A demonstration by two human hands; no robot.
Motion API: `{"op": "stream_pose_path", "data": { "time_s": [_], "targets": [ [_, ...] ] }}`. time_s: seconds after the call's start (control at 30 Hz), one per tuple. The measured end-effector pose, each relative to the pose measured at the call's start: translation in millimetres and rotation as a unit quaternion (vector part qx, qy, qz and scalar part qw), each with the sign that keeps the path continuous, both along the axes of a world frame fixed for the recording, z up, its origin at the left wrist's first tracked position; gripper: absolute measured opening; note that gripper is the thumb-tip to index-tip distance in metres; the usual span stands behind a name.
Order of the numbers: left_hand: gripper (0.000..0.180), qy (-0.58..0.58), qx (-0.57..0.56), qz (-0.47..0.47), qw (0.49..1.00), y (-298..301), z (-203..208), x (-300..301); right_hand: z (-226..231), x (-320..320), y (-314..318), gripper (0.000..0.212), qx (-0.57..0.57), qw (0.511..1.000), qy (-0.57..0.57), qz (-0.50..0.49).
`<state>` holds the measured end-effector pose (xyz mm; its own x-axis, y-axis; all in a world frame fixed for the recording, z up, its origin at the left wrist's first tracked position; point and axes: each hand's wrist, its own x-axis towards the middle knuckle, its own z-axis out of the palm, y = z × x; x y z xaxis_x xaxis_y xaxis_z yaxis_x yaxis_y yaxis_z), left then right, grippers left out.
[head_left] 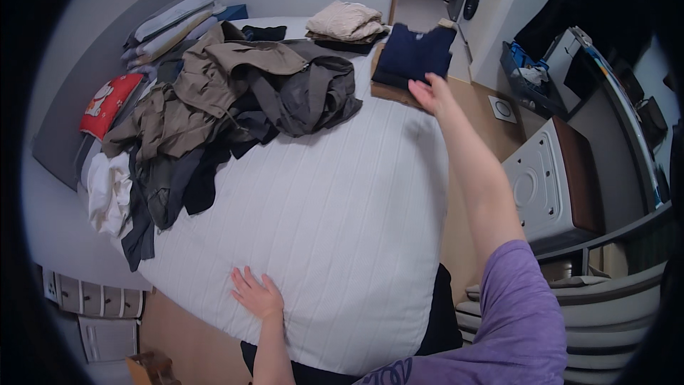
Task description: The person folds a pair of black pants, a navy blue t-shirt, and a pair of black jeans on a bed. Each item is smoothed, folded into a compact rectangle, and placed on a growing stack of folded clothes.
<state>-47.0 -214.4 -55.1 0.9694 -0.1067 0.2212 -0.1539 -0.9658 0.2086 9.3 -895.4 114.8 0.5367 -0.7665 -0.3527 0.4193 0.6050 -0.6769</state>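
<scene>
My left hand lies flat on the white quilted mattress near its front edge, fingers spread and nothing in it. My right arm reaches far forward, and my right hand is at the near right corner of a stack of folded clothes. On top of that stack is a navy folded shirt; darker and brown folded pieces show beneath. The right fingers are stretched out beside the stack, holding nothing I can see. Whether they touch the cloth is hard to tell.
A heap of rumpled clothes, with a brown jacket on top, covers the bed's left side. Beige folded clothes lie at the far edge. A red cushion and stacked pillows line the headboard. A white-topped cabinet stands right of the bed.
</scene>
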Motion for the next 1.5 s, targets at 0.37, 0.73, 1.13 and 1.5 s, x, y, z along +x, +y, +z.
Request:
{"op": "stream_pose_path", "data": {
  "time_s": [0.37, 0.73, 1.13, 1.5],
  "targets": [
    [0.052, -0.072, -0.037, -0.018, 0.997, 7, 4, -4, -143, -144, 373, 0.034, -0.743, 0.609, 0.263, 0.091],
    [0.041, -0.035, -0.257, -0.059, 0.964, 71, 35, 209, -149, -146, 413, 0.026, -0.809, 0.508, 0.286, 0.083],
    [0.07, 0.175, -0.607, 0.118, 0.766, -14, 41, 309, -157, -144, 411, 0.03, -0.809, 0.489, 0.312, 0.094],
    [0.046, 0.332, -0.539, -0.195, 0.749, -63, 109, -13, -149, -144, 413, 0.03, -0.798, 0.506, 0.313, 0.094]
  ]
}}
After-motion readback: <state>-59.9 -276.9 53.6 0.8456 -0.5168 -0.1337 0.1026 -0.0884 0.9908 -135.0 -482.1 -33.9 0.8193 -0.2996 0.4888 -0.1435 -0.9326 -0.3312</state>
